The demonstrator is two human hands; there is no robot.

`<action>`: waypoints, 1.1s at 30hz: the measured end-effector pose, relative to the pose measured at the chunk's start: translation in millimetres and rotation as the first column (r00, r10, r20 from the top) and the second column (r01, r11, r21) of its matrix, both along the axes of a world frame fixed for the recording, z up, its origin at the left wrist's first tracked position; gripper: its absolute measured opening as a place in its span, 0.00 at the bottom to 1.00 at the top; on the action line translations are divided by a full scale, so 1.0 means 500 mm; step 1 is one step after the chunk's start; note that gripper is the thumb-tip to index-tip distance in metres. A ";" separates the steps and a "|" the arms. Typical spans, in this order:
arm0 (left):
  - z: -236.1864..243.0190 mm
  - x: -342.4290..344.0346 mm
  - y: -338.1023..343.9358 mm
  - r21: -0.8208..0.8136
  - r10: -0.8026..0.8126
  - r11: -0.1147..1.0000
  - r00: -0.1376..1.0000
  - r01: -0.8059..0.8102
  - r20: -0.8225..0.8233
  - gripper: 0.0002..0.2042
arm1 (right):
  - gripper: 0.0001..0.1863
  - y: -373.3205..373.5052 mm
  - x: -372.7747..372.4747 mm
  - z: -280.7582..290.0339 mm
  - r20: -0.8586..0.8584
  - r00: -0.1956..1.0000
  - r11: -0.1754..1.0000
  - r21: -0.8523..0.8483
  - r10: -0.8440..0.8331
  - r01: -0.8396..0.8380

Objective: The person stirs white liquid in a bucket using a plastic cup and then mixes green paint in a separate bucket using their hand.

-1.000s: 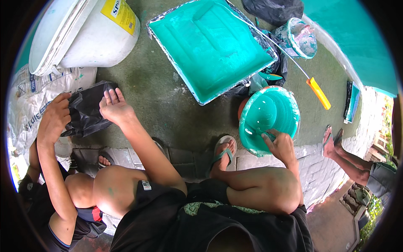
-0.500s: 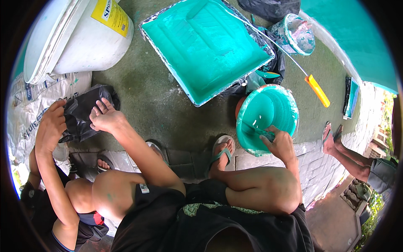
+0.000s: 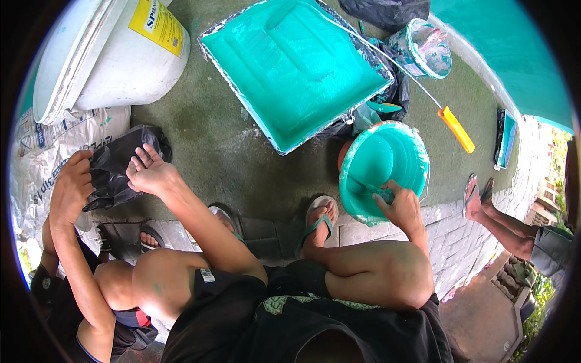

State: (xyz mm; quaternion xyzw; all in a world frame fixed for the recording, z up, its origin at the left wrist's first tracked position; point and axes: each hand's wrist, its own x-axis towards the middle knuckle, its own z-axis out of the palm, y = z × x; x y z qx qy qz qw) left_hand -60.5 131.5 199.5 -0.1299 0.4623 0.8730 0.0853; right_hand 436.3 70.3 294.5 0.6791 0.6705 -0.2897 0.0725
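My right hand [image 3: 402, 209] is closed round the paint-covered handle of a tool [image 3: 382, 195], inside the near side of a bucket [image 3: 417, 142]. The tool's other end dips into the teal paint [image 3: 374, 163], so I cannot tell its exact kind. On the left, my left hand [image 3: 149, 172] hangs in the air, palm turned up, fingers loosely apart, holding nothing. A black plastic bag [image 3: 118, 160] lies just beyond and beside it. A co-worker's hand [image 3: 71, 187] is at the bag's left edge.
A wide tray [image 3: 302, 78] coated in teal paint lies ahead, with a yellow-handled roller [image 3: 455, 128] across its right corner. A large white tub [image 3: 130, 66] and a printed sack [image 3: 36, 157] stand left. A small paint-smeared pail [image 3: 417, 48] sits far right; another person's feet [image 3: 475, 199] are right.
Very little differs. My left hand has shifted slightly left, and the black bag's folds look slightly different. My right hand keeps its grip on the tool in the bucket.
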 end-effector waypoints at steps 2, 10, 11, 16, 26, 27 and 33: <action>0.002 0.003 0.001 -0.004 0.009 1.000 1.000 -0.009 0.001 0.34 | 0.18 -0.002 0.000 0.000 -0.001 1.000 1.000 -0.009 -0.005 0.005; 0.011 0.001 0.002 -0.013 0.004 1.000 1.000 -0.004 0.004 0.26 | 0.18 -0.002 0.006 -0.009 -0.037 0.999 1.000 0.025 0.000 0.001; 0.013 0.002 0.003 -0.011 0.004 1.000 1.000 -0.004 0.001 0.26 | 0.18 0.000 0.004 -0.005 -0.032 0.999 1.000 0.008 -0.013 0.013; 0.011 0.001 -0.001 0.001 0.002 1.000 1.000 -0.002 -0.020 0.27 | 0.18 -0.003 0.007 -0.012 -0.065 0.998 0.999 0.048 -0.018 0.021; -0.037 -0.062 -0.035 0.041 -0.097 0.994 0.995 0.097 -0.007 0.33 | 0.17 0.005 0.007 -0.010 -0.096 0.995 0.998 0.048 -0.027 0.032; -0.026 -0.055 -0.033 0.055 -0.147 0.988 0.989 0.146 0.016 0.34 | 0.17 0.004 0.009 -0.011 -0.098 0.995 0.998 0.049 -0.029 0.033; -0.048 -0.070 -0.037 0.054 -0.148 0.988 0.989 0.147 0.008 0.39 | 0.17 0.002 0.013 -0.015 -0.132 0.991 0.995 0.102 -0.004 0.018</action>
